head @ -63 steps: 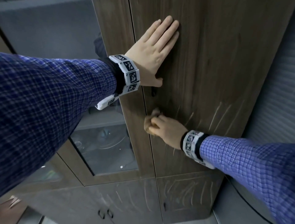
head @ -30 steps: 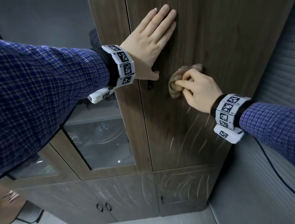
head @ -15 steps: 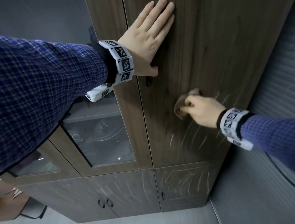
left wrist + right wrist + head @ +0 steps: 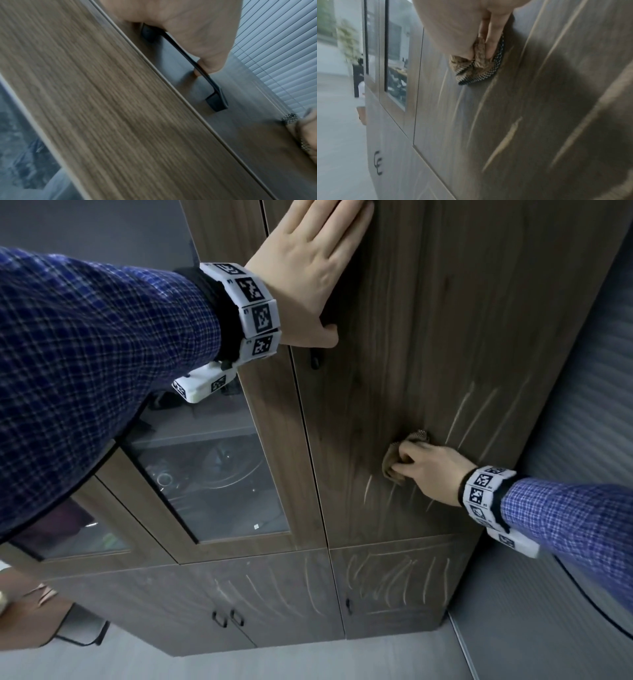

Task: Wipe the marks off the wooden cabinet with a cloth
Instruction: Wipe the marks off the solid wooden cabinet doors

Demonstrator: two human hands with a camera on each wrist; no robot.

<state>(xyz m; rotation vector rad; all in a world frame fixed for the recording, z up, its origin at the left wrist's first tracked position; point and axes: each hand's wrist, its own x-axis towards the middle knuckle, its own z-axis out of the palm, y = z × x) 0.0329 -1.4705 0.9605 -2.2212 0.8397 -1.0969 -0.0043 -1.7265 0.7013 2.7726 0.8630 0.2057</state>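
Observation:
A tall dark wooden cabinet point(image 4: 428, 320) fills the head view. Pale chalky marks point(image 4: 476, 416) streak its right door, with more marks point(image 4: 394, 580) on the lower doors. My right hand point(image 4: 428, 470) grips a bunched brown cloth point(image 4: 392, 463) and presses it against the right door, low down among the marks. The right wrist view shows the cloth point(image 4: 477, 66) held under my fingers point(image 4: 493, 40) against the wood, with marks point(image 4: 503, 142) below it. My left hand point(image 4: 308, 265) lies flat with straight fingers on the door, above its black handle point(image 4: 187, 60).
To the left are glass-fronted doors point(image 4: 212, 481) with items behind the glass. Small black handles point(image 4: 227, 618) sit on the lower doors. A grey ribbed wall point(image 4: 582, 440) borders the cabinet on the right. Grey floor point(image 4: 308, 659) lies below.
My right hand has swept the cloth down the right door, from beside the handle to low among the marks. My left hand has stayed flat on the door.

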